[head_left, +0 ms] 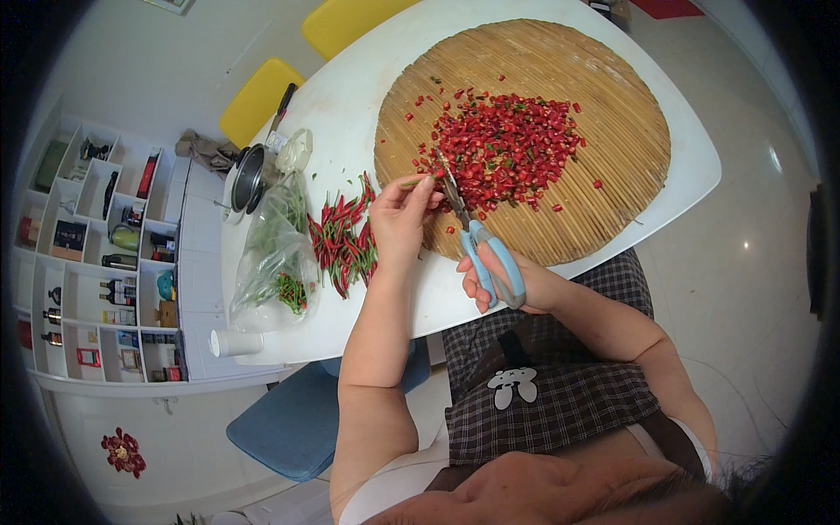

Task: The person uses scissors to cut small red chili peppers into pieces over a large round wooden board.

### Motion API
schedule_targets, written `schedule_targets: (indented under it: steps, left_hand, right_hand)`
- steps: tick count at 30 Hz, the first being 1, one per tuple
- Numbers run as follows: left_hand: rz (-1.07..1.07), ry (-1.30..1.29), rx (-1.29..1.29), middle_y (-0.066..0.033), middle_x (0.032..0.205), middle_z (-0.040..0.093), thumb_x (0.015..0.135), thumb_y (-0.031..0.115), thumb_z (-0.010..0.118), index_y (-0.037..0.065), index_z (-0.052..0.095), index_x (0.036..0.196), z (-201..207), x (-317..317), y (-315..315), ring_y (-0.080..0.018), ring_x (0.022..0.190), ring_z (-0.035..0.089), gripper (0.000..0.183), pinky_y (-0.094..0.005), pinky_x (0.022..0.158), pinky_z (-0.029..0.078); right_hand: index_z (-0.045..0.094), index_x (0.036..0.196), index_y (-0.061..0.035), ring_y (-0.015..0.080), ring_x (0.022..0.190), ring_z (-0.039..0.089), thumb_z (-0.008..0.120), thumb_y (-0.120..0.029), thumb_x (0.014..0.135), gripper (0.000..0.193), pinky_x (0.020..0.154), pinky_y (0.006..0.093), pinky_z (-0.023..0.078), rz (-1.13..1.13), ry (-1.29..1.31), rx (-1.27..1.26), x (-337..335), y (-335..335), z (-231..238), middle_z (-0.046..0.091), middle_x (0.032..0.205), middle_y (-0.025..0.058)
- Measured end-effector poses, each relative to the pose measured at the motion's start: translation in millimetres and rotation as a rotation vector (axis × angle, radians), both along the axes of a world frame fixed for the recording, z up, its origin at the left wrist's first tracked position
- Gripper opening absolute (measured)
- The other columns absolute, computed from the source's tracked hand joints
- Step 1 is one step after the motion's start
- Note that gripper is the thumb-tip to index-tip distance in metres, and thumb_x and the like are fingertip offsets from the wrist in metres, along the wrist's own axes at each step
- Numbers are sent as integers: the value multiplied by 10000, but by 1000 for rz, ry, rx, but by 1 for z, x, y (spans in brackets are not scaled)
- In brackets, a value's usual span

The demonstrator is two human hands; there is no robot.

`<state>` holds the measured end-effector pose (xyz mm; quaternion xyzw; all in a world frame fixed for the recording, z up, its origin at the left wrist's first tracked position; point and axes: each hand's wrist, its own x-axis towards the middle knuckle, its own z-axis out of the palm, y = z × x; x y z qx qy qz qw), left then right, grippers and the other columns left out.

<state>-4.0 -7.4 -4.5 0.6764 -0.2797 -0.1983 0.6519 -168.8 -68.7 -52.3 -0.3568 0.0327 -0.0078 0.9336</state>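
Vividly red chopped chilies [516,140], short glossy pieces, loosely heaped

The left hand [404,216] hides part of the slender chilli [411,183] it pinches, while the right hand [497,273] covers part of the handles of the scissors [477,238]. Left of the left hand, a cloudy plastic bag [261,254] blurs its green contents [282,212]. Beyond both hands, the upper edge cuts off a yellow chair [350,22]; far left of them, many shelf items [118,293] are too small to tell.
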Motion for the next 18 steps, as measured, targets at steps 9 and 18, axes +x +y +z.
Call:
schedule_targets:
  steps: [9,18]
  left_hand:
    - [11,36,-16,-39,764,632,844,116,614,7,616,940,3,1,0,-73,662,595,145,-185,580,484]
    - [49,-13,-50,-22,727,619,836,152,633,29,619,915,-4,1,-2,-60,628,566,147,-174,534,437]
  right_hand:
    - [434,968,-12,98,535,493,420,-376,927,367,518,248,446,40,29,2,-3,-4,9,509,706,41]
    - [414,1092,0,125,674,526,328,-416,947,449,669,295,470,44,-10,-200,-2,-3,4,518,833,76]
